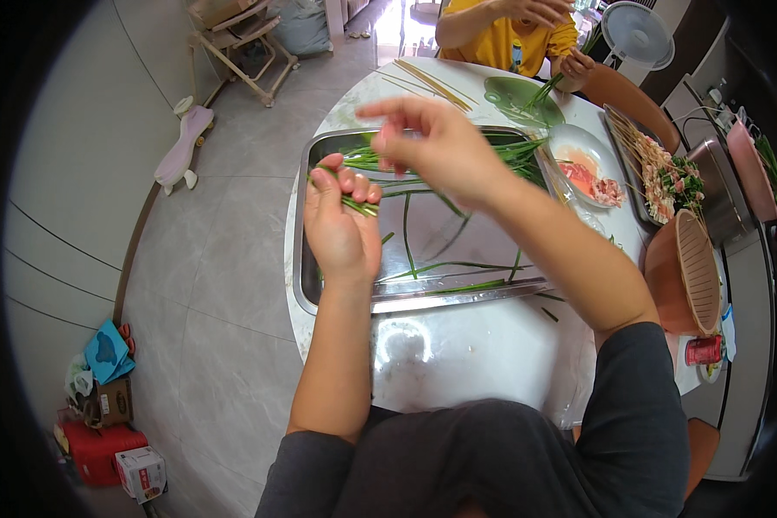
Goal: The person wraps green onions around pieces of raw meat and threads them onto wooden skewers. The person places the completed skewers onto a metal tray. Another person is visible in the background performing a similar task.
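My left hand (344, 223) is closed around a small bundle of green chive stalks (360, 206), over the left side of a rectangular stainless-steel tray (388, 303). Above the middle of the tray is my right hand (437, 146), blurred, its fingers spread and no item visible in them. Long green chives (518, 155) lie across the far part of the tray, partly hidden behind my hands. A few single stalks (409, 236) are scattered on the tray's near part, and short cut pieces (549, 315) rest on the table beside its near right corner.
Across the round white table (479, 349), a person in yellow (524, 45) holds green stalks over a green board (511, 97). Wooden skewers (434, 84) lie beyond the tray. To the right are a bowl with raw meat (586, 165), a tray of loaded skewers (654, 175) and a brown basket (680, 272).
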A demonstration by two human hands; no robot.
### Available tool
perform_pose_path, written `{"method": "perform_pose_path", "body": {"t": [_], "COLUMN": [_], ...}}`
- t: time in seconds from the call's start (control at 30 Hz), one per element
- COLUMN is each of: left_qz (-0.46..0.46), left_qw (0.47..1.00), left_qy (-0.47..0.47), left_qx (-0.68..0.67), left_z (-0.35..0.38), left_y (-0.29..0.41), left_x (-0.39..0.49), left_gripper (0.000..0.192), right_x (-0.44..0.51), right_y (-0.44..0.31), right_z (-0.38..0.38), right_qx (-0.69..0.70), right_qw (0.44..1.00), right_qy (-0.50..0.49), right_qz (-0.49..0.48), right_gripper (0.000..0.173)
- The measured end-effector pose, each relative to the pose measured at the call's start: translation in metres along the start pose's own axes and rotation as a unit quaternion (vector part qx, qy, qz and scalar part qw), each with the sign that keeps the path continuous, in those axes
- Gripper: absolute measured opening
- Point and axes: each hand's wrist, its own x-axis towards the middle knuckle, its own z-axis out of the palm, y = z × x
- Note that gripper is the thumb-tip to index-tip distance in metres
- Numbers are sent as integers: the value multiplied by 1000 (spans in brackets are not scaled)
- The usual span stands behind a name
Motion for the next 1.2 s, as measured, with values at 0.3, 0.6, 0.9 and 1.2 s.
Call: {"method": "perform_pose_path", "body": {"t": [0.3, 0.6, 0.9, 1.2], "left_qz": [-26, 3, -167, -237], "left_qw": [994, 996, 959, 843], "left_qy": [-54, 88, -67, -204], "left_qx": [91, 12, 221, 437], "left_z": [-10, -4, 2, 9], "left_y": [-11, 0, 4, 0], "left_x": [-2, 10, 0, -11], "left_gripper": [26, 19, 16, 22], "right_x": [-25, -53, -63, -51], "right_y": [32, 36, 3, 3], "right_z": [10, -14, -49, -44], "right_qx": [45, -198, -478, -471], "right_qw": [993, 980, 824, 851], "right_qy": [41, -10, -93, -81], "right_qz": [105, -27, -289, -221], "right_gripper": [21, 23, 17, 12]}}
